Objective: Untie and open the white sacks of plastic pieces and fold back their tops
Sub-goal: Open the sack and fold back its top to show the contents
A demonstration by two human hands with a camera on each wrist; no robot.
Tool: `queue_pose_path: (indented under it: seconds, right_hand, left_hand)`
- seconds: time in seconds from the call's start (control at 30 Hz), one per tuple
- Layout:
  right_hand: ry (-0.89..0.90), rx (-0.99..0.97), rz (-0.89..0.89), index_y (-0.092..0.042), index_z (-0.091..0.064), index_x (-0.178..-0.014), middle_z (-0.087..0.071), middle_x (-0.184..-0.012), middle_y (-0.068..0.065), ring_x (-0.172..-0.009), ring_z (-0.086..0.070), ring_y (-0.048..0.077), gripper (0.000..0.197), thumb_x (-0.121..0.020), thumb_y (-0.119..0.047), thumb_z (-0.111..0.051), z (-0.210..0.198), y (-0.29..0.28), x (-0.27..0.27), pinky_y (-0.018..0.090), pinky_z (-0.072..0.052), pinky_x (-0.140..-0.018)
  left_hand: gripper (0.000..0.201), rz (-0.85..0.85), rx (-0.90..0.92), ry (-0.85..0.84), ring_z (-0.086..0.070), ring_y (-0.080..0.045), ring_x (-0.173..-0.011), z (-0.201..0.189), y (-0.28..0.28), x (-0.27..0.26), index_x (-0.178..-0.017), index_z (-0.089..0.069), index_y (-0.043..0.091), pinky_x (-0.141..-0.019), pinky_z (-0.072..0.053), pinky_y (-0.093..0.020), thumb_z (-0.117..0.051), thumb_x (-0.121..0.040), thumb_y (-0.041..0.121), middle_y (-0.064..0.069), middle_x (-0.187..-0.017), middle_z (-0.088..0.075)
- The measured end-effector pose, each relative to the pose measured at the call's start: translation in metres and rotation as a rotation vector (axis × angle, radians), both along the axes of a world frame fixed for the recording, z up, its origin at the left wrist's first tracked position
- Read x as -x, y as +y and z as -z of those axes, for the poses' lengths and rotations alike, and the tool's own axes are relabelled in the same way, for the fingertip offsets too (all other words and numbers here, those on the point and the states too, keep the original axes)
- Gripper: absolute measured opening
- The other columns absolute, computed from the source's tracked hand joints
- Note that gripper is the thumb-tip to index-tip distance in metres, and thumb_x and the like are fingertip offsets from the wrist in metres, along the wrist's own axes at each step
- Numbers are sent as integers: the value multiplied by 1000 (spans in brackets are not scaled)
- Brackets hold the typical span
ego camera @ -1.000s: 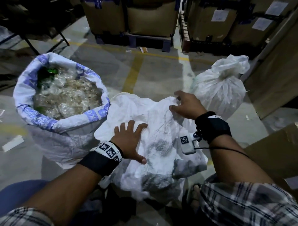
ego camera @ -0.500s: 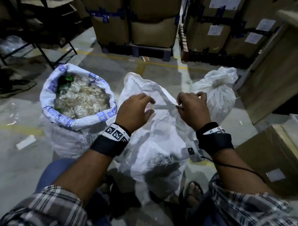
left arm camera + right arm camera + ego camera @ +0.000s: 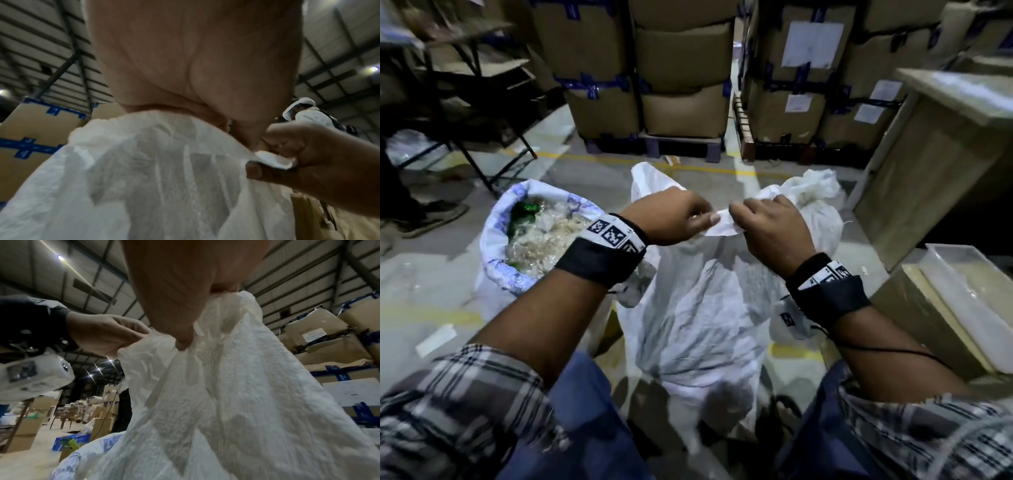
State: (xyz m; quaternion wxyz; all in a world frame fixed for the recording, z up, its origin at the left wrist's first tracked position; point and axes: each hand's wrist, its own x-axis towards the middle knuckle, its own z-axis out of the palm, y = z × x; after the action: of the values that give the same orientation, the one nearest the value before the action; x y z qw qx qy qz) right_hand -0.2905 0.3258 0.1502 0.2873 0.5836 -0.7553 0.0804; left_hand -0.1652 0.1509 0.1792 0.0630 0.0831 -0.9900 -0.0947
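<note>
Three sacks stand on the floor: the open blue-printed sack of plastic pieces [image 3: 517, 246] left, a tied white sack [image 3: 815, 205] behind, and the limp white woven sack [image 3: 698, 308] I've lifted upright. My left hand [image 3: 674, 219] and right hand [image 3: 774, 229], flat on it a second ago, now pinch its top edge, ready to spread.

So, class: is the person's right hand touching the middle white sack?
Touching. The right wrist view shows the right hand pinching the bunched top of the middle white sack; the head view shows the same grip at its rim.
</note>
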Motion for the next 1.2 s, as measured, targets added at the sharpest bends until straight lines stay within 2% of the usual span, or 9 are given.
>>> queue_pose_path:
  seconds: [0.13, 0.3, 0.43, 0.57, 0.67, 0.9, 1.03, 1.1, 1.2]
  right_hand:
    - [-101, -72, 31, -9, -63, -92, -61, -73, 11, -65, -60, 37, 16, -79, -2, -58, -7, 9, 3, 41, -41, -66]
    - [-434, -203, -42, -19, -59, -94, -55, -95, -1, -88, -53, 19, 26, -87, -42, -69, -14, 18, 7, 37, -42, -79]
    - [-643, -107, -100, -11, -56, -100, -59, -89, 1, -82, -56, 22, 18, -85, -5, -63, -21, 24, 15, 37, -47, -73]
    - [-504, -310, 110, -19, -54, -115, -66, -96, 6, -87, -60, 28, 28, -90, -26, -66, -18, 27, 35, 39, -51, -72]
    - [-358, -426, 192, -22, -60, -95, -67, -90, 11, -85, -63, 35, 21, -93, -42, -58, -10, 27, 47, 36, -44, -61]
    - [-476, -457, 459, -9, -67, -97, -68, -102, 20, -97, -62, 39, 26, -92, -34, -62, 1, 41, 82, 36, -50, -76]
    - [-613, -407, 272, -8, -64, -105, -65, -111, 13, -108, -60, 32, 27, -79, -12, -64, -11, 33, 62, 27, -40, -76]
    - [-737, -203, 90, -13, -65, -124, -64, -127, 3, -119, -57, 19, 45, -78, -13, -68, -25, 25, 44, 21, -39, -88]
    - [-775, -63, -107, -18, -68, -123, -66, -125, -7, -114, -58, 5, 40, -84, -25, -76, -36, 9, 18, 8, -40, -90]
  left_hand:
    - [30, -7, 56, 51, -64, -21, -96, -1, -5, -4, -109, -67, 34, -77, -53, -39, -63, -88, 54, 7, -102, -71]
    - [21, -74, 205, 172, -66, -23, -95, 5, -2, -7, -99, -69, 35, -71, -53, -37, -65, -84, 50, 7, -96, -72]
    - [11, -61, 210, 314, -68, -29, -84, 12, 3, -20, -90, -74, 29, -62, -52, -37, -71, -82, 35, 3, -82, -74]
    - [6, -22, 239, 383, -66, -35, -67, 19, 3, -28, -87, -67, 23, -54, -50, -38, -68, -81, 25, -3, -70, -70]
    - [6, -17, 276, 369, -65, -34, -65, 23, -4, -30, -90, -62, 22, -52, -50, -39, -62, -83, 22, -3, -70, -69]
    - [14, -145, 221, 431, -67, -33, -69, 35, -35, -47, -89, -54, 25, -49, -42, -31, -54, -76, 27, 0, -72, -69]
    - [18, -94, 246, 454, -64, -32, -68, 38, -28, -36, -89, -51, 24, -48, -36, -29, -63, -77, 18, 1, -73, -67]
    - [16, -84, 261, 462, -64, -31, -70, 37, -24, -32, -89, -52, 24, -46, -39, -30, -62, -79, 17, 2, -75, -66]
    - [12, -27, 258, 469, -61, -29, -75, 36, -13, -28, -90, -52, 24, -46, -44, -36, -56, -84, 15, 2, -79, -64]
